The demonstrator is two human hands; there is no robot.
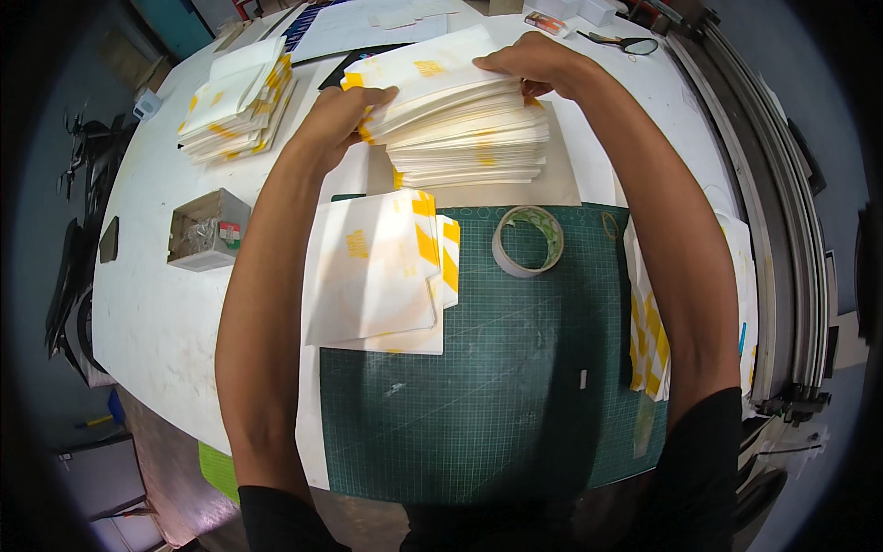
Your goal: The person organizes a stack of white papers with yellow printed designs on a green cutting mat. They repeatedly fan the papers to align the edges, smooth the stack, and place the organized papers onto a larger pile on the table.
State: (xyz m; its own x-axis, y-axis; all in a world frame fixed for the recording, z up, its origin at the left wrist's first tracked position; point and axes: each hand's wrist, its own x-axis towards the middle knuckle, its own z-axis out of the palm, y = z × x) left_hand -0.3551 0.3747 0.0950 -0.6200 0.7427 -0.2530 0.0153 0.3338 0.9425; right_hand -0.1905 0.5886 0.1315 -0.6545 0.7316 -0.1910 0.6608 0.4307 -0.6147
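Note:
My left hand [342,118] and my right hand [544,70] reach to the far side of the table and grip a thick bundle of flat white paper bags [451,78] with yellow print. Each thumb lies on top while the fingers curl underneath, partly hidden. Directly below this bundle, more bags [474,152] form a tall stack on a brown board [559,175]. Nearer to me, a few loose bags [372,276] overlap on the left part of the green cutting mat [497,386]. A roll of tape [502,253] rests on the mat to their right.
Another bag stack [235,106] stands far left, with a grey box [195,237] of clear plastic bits nearer. Under my right arm lie striped bags [649,354]. Scissors [625,43] sit far right. A long metal rail [754,202] borders the right side.

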